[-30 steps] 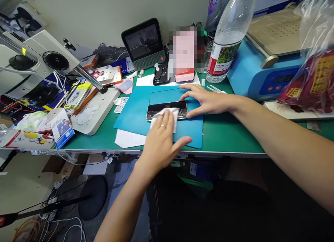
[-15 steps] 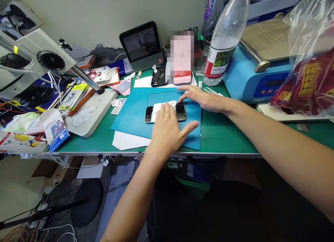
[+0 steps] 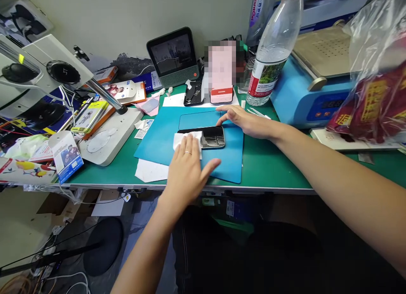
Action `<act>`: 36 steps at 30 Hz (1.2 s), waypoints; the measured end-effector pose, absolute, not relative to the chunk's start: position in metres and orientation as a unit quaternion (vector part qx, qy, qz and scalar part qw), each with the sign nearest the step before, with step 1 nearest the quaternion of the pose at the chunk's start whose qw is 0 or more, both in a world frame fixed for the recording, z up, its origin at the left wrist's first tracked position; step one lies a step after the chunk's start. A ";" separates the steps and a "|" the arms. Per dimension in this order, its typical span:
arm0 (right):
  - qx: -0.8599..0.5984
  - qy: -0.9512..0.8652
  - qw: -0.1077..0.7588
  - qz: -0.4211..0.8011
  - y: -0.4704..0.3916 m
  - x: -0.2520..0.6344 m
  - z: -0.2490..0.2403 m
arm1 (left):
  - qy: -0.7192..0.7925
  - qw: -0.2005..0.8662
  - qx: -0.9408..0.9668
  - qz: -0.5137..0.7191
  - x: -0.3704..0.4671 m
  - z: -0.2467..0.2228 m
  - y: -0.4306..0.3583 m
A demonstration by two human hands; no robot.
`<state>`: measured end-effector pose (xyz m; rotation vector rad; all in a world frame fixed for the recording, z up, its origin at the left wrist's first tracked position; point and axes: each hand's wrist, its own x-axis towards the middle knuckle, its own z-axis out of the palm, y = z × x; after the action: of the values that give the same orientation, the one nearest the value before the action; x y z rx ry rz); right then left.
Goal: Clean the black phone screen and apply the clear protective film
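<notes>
A phone with a dark, streaked screen (image 3: 215, 138) lies sideways on a blue mat (image 3: 155, 144). My left hand (image 3: 185, 163) lies flat with its fingers stretched out, pressing a folded white wipe (image 3: 196, 137) on the phone's left end. The wipe hides that end and hangs past the near edge. My right hand (image 3: 239, 119) is at the phone's far right edge, index fingertip down against it and the other fingers loosely bent. Just behind the phone lies a clear sheet with a dark rim (image 3: 196, 120), its right end partly under my right hand.
A water bottle (image 3: 266, 74) stands behind my right hand, beside a blue machine (image 3: 298, 91) with a metal plate. At the back are a smart display (image 3: 174, 57), a lit phone (image 3: 222, 72) and a black phone (image 3: 193, 93). A microscope arm (image 3: 104, 93) reaches in from the left.
My left hand has slid left and slightly nearer with the wipe, baring more of the screen's right part. My right hand has stayed at the phone's edge.
</notes>
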<state>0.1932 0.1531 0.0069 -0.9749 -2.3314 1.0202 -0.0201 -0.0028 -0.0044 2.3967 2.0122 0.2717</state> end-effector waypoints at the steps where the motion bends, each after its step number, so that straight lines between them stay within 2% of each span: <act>1: -0.352 -0.836 0.207 0.367 0.152 0.193 0.007 | 0.650 -0.003 0.755 0.084 -0.025 -0.005 0.001; 6: -0.356 -0.837 0.204 0.362 0.152 0.194 0.007 | 0.680 0.003 0.729 0.075 -0.008 -0.003 0.015; 14: -0.372 -0.832 0.203 0.357 0.154 0.194 0.004 | 0.606 0.047 0.787 0.107 0.056 0.008 0.006; 18: -0.366 -0.831 0.210 0.363 0.155 0.195 0.002 | 0.595 0.070 0.794 0.099 0.023 0.011 -0.012; 23: -0.365 -0.835 0.211 0.354 0.157 0.198 0.001 | 0.660 0.042 0.746 0.084 -0.042 0.004 -0.018; 26: -0.368 -0.831 0.209 0.360 0.156 0.197 0.002 | 0.661 0.029 0.745 0.092 -0.052 -0.002 -0.005; 30: -0.358 -0.834 0.211 0.364 0.153 0.195 0.004 | 0.660 0.001 0.743 0.111 -0.020 -0.006 0.018; 36: -0.362 -0.828 0.217 0.368 0.151 0.196 0.007 | 0.590 0.029 0.798 0.118 0.034 -0.002 0.008</act>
<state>0.1960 0.1506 0.0075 -1.0040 -2.2945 1.0204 0.0336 0.0082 -0.0022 2.4623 1.8192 0.3651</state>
